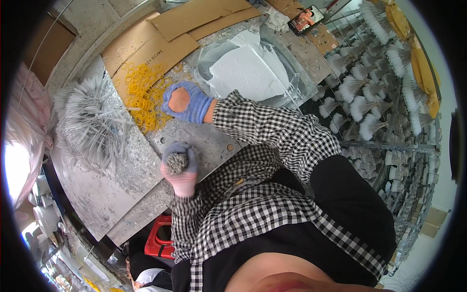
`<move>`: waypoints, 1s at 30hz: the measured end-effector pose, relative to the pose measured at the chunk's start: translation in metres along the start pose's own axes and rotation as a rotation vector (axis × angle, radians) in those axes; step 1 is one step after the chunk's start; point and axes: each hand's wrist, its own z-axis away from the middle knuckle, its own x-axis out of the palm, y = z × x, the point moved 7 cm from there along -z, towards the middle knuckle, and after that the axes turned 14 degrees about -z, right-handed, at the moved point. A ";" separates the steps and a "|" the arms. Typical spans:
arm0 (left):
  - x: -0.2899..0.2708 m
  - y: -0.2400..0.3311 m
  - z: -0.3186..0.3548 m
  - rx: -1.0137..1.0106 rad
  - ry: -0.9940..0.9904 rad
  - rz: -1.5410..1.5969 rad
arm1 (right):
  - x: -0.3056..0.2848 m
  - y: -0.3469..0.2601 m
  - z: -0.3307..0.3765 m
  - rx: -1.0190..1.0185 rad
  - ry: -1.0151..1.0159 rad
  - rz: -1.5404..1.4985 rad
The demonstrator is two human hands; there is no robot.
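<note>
My left hand (179, 170), in a pink and grey glove, is closed round a bundle of grey bristles (175, 163) above the near part of the metal worktop. The bundle's cut-looking end faces up out of the fist. My right hand (187, 102) wears a blue knit glove with a hole that bares the back of the hand. Its fingers curl down at the right edge of a loose heap of yellow rubber bands (144, 113); the fingertips and whatever they hold are hidden. A large pile of clear-white bristle strands (92, 124) lies to the left.
A plastic-lined tub of thick white paste (248, 70) stands beyond my right forearm. Cardboard sheets (194, 22) cover the far side, and a phone (306, 20) rests at far right. Racks of white-tipped bristle bundles (362, 90) fill the right. A red stool (158, 238) is below.
</note>
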 end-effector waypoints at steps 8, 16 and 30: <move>-0.032 0.030 -0.024 0.085 0.189 0.022 | -0.099 -0.052 0.047 -0.013 0.299 -0.726; -0.032 0.013 -0.016 -0.091 0.092 -0.163 | -0.095 -0.062 0.095 0.143 0.148 -1.300; -0.010 0.033 -0.004 -0.385 -0.205 0.206 | -0.147 -0.053 0.091 0.147 0.176 -1.294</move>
